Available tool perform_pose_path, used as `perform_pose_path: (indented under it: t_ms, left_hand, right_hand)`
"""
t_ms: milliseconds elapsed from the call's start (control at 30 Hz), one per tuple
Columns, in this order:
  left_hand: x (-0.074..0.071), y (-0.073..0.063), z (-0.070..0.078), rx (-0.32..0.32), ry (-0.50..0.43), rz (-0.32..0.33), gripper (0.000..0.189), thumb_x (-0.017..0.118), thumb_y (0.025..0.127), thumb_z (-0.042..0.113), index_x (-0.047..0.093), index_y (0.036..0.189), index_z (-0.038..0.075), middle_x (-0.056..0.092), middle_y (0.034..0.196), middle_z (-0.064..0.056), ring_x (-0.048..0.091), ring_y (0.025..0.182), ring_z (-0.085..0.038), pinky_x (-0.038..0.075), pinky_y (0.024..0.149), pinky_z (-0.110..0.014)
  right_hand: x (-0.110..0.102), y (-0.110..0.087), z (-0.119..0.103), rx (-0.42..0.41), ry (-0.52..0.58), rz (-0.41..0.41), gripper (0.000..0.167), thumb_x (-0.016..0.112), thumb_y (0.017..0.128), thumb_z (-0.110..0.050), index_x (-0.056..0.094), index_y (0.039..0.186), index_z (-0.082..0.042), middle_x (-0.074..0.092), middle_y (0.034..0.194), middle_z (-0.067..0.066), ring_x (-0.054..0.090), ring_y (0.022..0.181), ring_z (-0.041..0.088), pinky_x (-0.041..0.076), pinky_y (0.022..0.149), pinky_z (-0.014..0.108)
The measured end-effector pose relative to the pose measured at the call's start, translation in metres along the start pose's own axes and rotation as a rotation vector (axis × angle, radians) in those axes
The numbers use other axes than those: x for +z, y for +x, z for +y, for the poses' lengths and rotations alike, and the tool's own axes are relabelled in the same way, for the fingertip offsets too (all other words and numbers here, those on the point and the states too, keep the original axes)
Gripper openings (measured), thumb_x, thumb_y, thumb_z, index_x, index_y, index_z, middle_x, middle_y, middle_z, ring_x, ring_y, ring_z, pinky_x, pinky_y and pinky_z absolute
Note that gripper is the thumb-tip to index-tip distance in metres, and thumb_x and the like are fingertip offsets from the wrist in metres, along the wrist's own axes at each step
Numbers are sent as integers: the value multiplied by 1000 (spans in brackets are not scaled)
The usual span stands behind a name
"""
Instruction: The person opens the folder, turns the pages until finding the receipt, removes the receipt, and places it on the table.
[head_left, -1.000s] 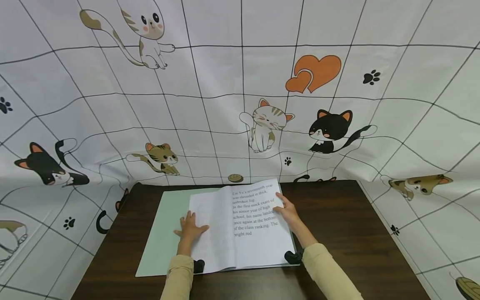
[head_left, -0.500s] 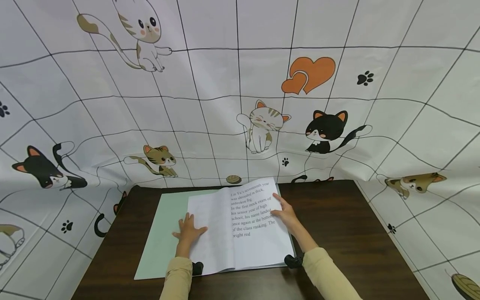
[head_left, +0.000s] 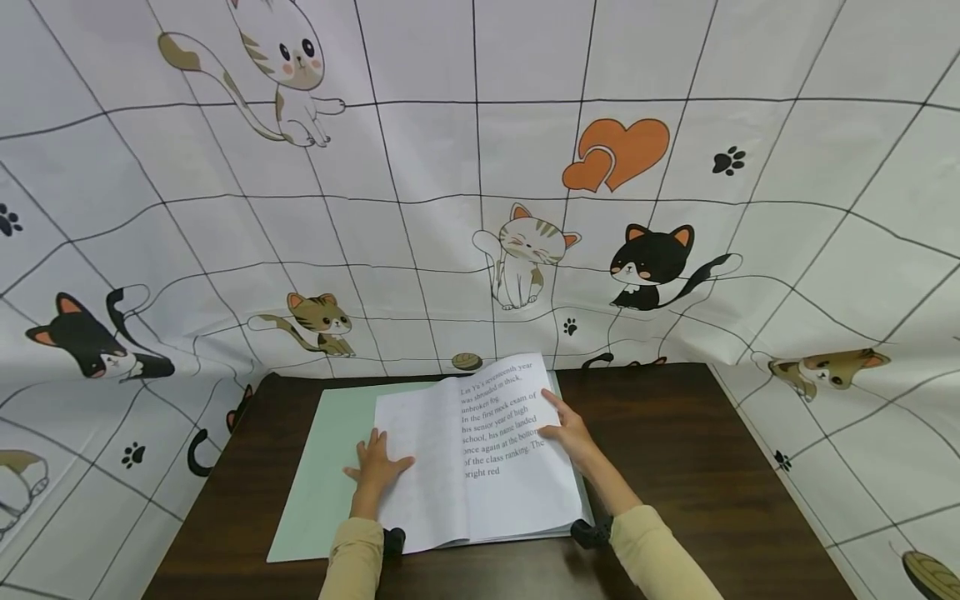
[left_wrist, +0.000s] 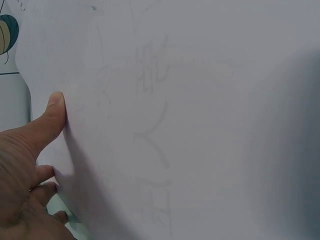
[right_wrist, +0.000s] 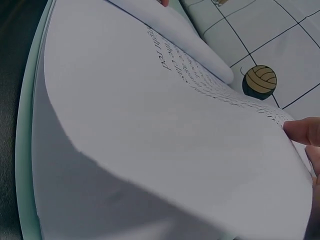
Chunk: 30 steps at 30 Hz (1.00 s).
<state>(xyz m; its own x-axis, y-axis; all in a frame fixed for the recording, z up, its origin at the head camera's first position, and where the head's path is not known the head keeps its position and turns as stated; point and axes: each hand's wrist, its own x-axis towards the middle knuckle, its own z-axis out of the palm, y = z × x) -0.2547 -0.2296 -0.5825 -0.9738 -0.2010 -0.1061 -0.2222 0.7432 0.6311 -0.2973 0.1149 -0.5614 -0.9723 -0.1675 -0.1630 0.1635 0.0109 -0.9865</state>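
Note:
A book of white printed pages lies spread on a pale green folder [head_left: 307, 492]. Its right page [head_left: 517, 500] carries several lines of English text and bows up along its outer edge. My right hand [head_left: 573, 437] pinches that edge, with the thumb [right_wrist: 300, 131] on the printed face and the fingers behind. On the left page [head_left: 423, 475], which shows no clear print in the head view, my left hand [head_left: 378, 471] rests with fingers spread at the outer edge. Its thumb [left_wrist: 56, 107] lies on the paper in the left wrist view.
The dark brown wooden table [head_left: 675, 467] extends on both sides of the folder. Behind and around it hangs a white grid-patterned cloth [head_left: 420, 233] with cartoon cats. Black wrist straps [head_left: 592, 533] sit near the page bottoms.
The right page's outer edge has come slightly left and bows up more, baring more green folder at the right. My right hand moves with it; my left hand stays on the left page.

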Motion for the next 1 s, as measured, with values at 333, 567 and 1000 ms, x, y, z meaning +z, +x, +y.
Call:
perform_pose_path:
  t_ms: [333,567,1000]
  left_hand:
    - [-4,-3,2,12,-13,0,83,75,83,22,31,144,-14,19,156,-33,8,143,-59,-1,100,-86]
    - [-2,-1,0,10,-9,-2,83,75,83,22,32,144,-14,19,156,-34,8,142,-59,0,100,-85]
    - [-2,-1,2,-7,-12,-5,83,75,83,23,31,144,-13,18,156,-32,8,143,-57,-1,102,-84]
  right_hand:
    - [8,-11,-3,-81,54,-67,81,59,81,4,32,153,-19,61,128,19,68,83,12,56,66,27]
    - [18,-17,-13,-12,76,-54,81,57,83,9,30,154,-19,49,143,24,66,89,13,55,71,28]
    - [30,-31,-15,-7,120,-111,82,55,83,10,27,155,-18,45,145,25,66,90,13,56,75,30]
